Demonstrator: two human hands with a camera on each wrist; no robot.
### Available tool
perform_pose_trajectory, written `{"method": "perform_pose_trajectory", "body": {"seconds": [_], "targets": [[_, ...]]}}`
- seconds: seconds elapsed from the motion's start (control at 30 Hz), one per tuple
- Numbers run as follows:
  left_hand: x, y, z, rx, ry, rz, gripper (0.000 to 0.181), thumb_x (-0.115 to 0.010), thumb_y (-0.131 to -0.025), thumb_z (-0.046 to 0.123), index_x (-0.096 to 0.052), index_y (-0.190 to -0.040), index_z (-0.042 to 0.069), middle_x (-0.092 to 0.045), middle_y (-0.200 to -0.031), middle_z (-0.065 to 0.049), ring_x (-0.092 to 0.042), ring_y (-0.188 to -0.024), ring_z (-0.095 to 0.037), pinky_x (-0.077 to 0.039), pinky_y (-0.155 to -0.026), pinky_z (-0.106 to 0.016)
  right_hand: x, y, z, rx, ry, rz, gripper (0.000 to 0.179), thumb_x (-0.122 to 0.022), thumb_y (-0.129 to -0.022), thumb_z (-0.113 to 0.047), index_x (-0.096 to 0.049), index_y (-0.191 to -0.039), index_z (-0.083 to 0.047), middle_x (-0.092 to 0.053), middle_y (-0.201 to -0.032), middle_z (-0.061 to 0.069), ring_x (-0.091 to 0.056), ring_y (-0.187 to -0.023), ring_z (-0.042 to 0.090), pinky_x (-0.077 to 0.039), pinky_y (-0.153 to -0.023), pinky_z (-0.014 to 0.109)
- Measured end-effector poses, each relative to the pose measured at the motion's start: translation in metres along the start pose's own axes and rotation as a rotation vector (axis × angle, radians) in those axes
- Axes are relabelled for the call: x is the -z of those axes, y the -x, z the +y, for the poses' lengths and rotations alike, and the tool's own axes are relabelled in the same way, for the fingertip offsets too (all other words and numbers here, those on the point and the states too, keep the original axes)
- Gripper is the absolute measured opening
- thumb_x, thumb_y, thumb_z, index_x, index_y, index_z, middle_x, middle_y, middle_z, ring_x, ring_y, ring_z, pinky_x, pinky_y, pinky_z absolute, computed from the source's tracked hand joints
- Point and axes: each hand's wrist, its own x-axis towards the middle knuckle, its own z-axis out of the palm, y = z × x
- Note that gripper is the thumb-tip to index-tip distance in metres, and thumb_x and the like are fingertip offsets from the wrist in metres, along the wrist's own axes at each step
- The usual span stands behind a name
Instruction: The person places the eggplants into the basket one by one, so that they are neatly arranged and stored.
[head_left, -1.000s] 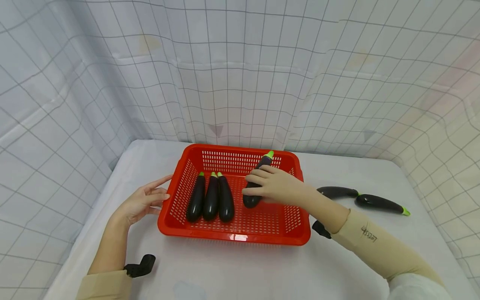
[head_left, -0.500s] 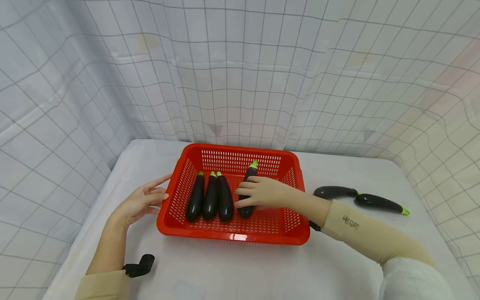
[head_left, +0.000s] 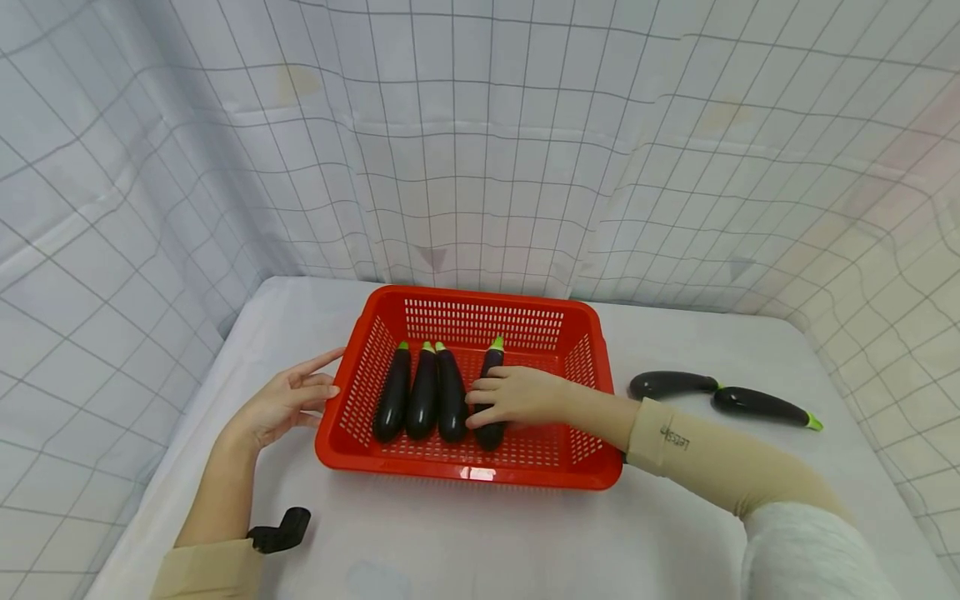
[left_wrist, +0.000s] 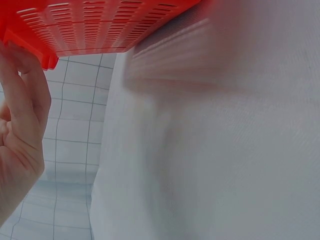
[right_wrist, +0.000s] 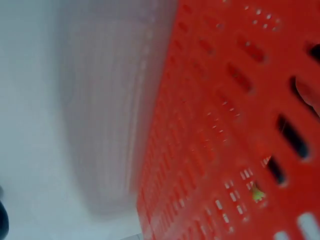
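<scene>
A red plastic basket (head_left: pixel 468 475) with slotted walls stands on the white table. Inside, on its left side, three dark eggplants (head_left: pixel 423 396) lie side by side, green stems pointing away. My right hand (head_left: pixel 521 396) reaches over the right wall and holds another eggplant (head_left: pixel 490 358), fingers draped across its middle, close to the right of that row. Against the basket's left rim rests my left hand (head_left: pixel 288 404), its fingertips touching the outside. The left wrist view shows those fingers (left_wrist: pixel 35 90) at the red rim. The right wrist view mostly catches the slotted basket wall (right_wrist: pixel 200 120).
Two more eggplants (head_left: pixel 765 406) lie end to end on the table, right of the basket. White grid-patterned cloth (head_left: pixel 487 167) hangs behind and at both sides. A black wrist camera mount (head_left: pixel 281 531) juts out beside the left forearm.
My right hand has moved left and toward me with its eggplant, which now lies nearly parallel to the other three in the basket. The left hand has stayed at the rim.
</scene>
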Motion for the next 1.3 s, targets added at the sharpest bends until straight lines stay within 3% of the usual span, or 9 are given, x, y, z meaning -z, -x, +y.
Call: {"method": "perform_pose_trajectory", "body": {"seconds": [0.3,0.67,1.07,1.3], "targets": [[0.0,-0.001,-0.001,0.002,-0.009,0.003,0.062,-0.052,-0.092,0.014,-0.021,-0.146,0.013,-0.065,-0.094,0.004,-0.065,-0.082,-0.017,-0.054,-0.071,-0.038,-0.013,0.001,0.008,-0.019,-0.029,-0.031,0.047,-0.065,-0.083,-0.032,-0.045,-0.126,-0.033,-0.049,-0.131,-0.002,-0.043,-0.122,0.017,-0.037,-0.099,0.032],[0.0,-0.001,-0.001,-0.001,0.006,-0.003,0.062,-0.052,-0.092,0.013,-0.021,-0.146,0.013,-0.065,-0.094,0.004,-0.065,-0.083,-0.017,-0.054,-0.071,-0.038,-0.025,0.0,0.007,0.006,-0.007,0.023,0.047,-0.063,-0.085,-0.034,-0.045,-0.129,-0.032,-0.049,-0.132,-0.001,-0.043,-0.122,0.017,-0.036,-0.101,0.033],[0.0,-0.001,-0.001,0.002,0.012,0.001,0.062,-0.053,-0.092,0.014,-0.022,-0.146,0.013,-0.064,-0.093,0.004,-0.065,-0.082,-0.017,-0.055,-0.07,-0.038,-0.024,0.001,0.006,-0.029,-0.017,-0.008,0.049,-0.062,-0.086,-0.032,-0.043,-0.13,-0.034,-0.047,-0.134,-0.003,-0.041,-0.125,0.017,-0.032,-0.104,0.035],[0.0,0.0,-0.001,0.0,0.014,0.002,0.061,-0.053,-0.092,0.013,-0.023,-0.146,0.013,-0.065,-0.093,0.004,-0.065,-0.082,-0.017,-0.054,-0.07,-0.038,-0.025,0.002,0.007,-0.027,-0.002,0.02,0.048,-0.061,-0.086,-0.033,-0.044,-0.13,-0.034,-0.048,-0.132,-0.003,-0.042,-0.123,0.017,-0.033,-0.103,0.034]]}}
